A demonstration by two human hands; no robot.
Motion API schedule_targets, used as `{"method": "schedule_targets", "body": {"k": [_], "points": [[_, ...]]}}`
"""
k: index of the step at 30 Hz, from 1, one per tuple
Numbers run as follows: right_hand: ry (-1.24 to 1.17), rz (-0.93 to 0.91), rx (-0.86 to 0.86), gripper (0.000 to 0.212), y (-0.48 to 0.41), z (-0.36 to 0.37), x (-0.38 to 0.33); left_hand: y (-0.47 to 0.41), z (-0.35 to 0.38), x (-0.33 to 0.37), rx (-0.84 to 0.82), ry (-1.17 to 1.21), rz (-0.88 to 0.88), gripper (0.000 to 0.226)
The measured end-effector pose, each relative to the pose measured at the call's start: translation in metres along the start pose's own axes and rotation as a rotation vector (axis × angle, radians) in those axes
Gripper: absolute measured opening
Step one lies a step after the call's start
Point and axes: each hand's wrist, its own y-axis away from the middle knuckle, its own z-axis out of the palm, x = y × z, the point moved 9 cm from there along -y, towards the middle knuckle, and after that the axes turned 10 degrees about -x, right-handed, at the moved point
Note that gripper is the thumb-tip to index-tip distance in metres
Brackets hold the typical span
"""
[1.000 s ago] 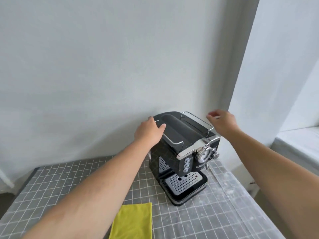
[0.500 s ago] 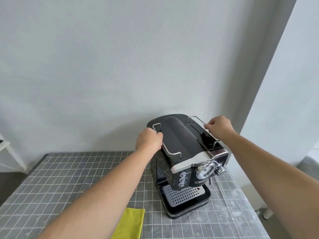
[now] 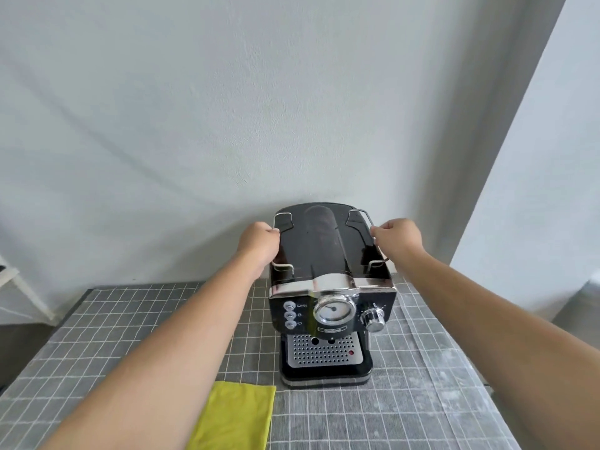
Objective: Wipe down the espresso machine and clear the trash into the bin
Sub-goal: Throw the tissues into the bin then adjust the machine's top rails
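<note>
Machine [image 3: 328,287] stands upright mid-table [image 3: 97,336], its back near the wall [image 3: 227,108] and its front facing me. I have both hands on its top.

Left hand [image 3: 259,243]: fingers curled tight round the left rail [image 3: 281,219], at the upper left edge.

Right hand [image 3: 397,238]: fingers bunched together, pinching the right rail [image 3: 363,213] partway along.

Both forearms reach out from the bottom corners of my view.

On the front, the gauge [image 3: 334,311] is central, the knob [image 3: 373,319] right of it and the drip tray [image 3: 324,350] below.

Yellow rag [image 3: 240,414] lies flat on the table, just beside the base at front left. I cannot tell whether they touch. The left forearm covers its left side.
</note>
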Motion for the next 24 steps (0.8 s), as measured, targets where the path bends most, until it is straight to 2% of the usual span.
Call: {"method": "schedule_targets", "body": {"k": [12,24], "points": [[0.024,-0.024,0.022,0.026,0.016,0.0,-0.002,0.009,-0.007,0.003,-0.026,-0.168,0.068,0.023],[-0.02,0.005,0.037,0.033,0.022,-0.003,-0.003,0.019,-0.011,0.004,-0.012,-0.187,0.078,0.024]]}}
